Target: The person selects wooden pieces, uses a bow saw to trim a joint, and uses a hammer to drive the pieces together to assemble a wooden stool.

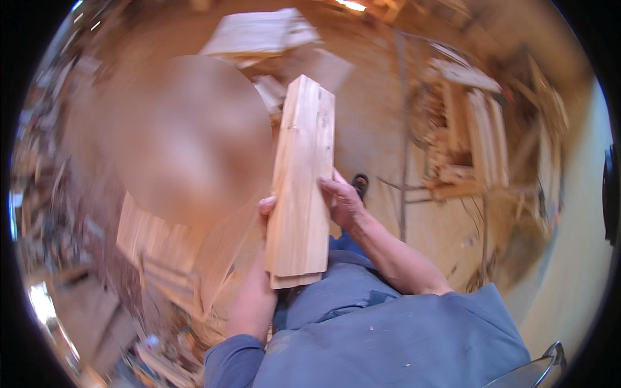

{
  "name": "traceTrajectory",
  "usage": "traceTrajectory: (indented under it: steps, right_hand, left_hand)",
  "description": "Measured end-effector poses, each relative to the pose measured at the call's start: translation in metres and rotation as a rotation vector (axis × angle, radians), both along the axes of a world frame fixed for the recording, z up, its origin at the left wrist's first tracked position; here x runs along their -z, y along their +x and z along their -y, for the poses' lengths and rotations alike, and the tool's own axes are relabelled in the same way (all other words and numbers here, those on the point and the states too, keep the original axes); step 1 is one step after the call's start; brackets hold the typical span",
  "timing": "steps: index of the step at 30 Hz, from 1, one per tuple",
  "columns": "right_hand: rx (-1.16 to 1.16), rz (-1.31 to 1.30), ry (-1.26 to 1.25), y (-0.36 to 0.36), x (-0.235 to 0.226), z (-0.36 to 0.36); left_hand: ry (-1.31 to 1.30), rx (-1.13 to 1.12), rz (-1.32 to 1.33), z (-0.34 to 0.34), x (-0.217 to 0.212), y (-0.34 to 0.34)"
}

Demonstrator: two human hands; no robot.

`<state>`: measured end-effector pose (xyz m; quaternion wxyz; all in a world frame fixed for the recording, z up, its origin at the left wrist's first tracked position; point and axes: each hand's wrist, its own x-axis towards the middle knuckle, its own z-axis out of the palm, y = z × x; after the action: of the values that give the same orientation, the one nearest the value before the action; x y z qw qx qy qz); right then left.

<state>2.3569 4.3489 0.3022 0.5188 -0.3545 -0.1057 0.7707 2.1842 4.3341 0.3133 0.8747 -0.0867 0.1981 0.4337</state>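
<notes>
A long stack of pale wooden boards (301, 174) is held in front of my body, its far end pointing away from me. At least two boards lie face to face, and one sticks out slightly at the near end. My left hand (266, 207) grips the left edge; only its fingertips show, the rest being hidden under the wood. My right hand (343, 197) clasps the right edge, with its thumb on the side and its fingers partly hidden.
To the right, a metal-framed rack (404, 129) carries stacked wood pieces (485, 136). A pale wrapped stack (259, 32) lies at the far side. Wooden panels (155, 239) are at my left, beside scattered scraps (155, 362). A round blurred patch hides the area left of the boards.
</notes>
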Motion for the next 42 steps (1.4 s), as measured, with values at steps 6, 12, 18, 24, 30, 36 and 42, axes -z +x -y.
traceTrajectory:
  steps: [6,12,18,24,30,36,42]
  right_hand:
    - [-0.451,0.019,0.050,-0.078,0.009,0.015]
    - [-0.826,0.368,-0.077,-0.108,0.032,0.033]
    - [-0.907,0.489,-0.174,-0.078,0.057,0.031]
    - [-0.762,0.752,-0.269,-0.051,0.076,0.039]
    - [-0.678,0.761,-0.125,-0.132,0.056,0.076]
    - [-1.010,0.305,0.160,-0.397,-0.019,0.164]
    - [-0.995,0.035,-0.098,-0.492,-0.043,0.245]
  left_hand:
    - [0.219,-0.457,0.073,0.063,0.047,-0.077]
    - [0.396,-0.762,0.180,0.114,0.001,-0.137]
    - [0.376,-0.954,0.007,0.152,0.007,-0.160]
    - [0.272,-1.036,-0.130,0.199,0.034,-0.223]
    - [0.448,-1.059,0.156,0.242,0.010,-0.311]
    - [0.093,-0.858,-0.879,0.305,-0.036,-0.390]
    - [-0.184,-0.186,-2.431,0.357,-0.089,-0.364]
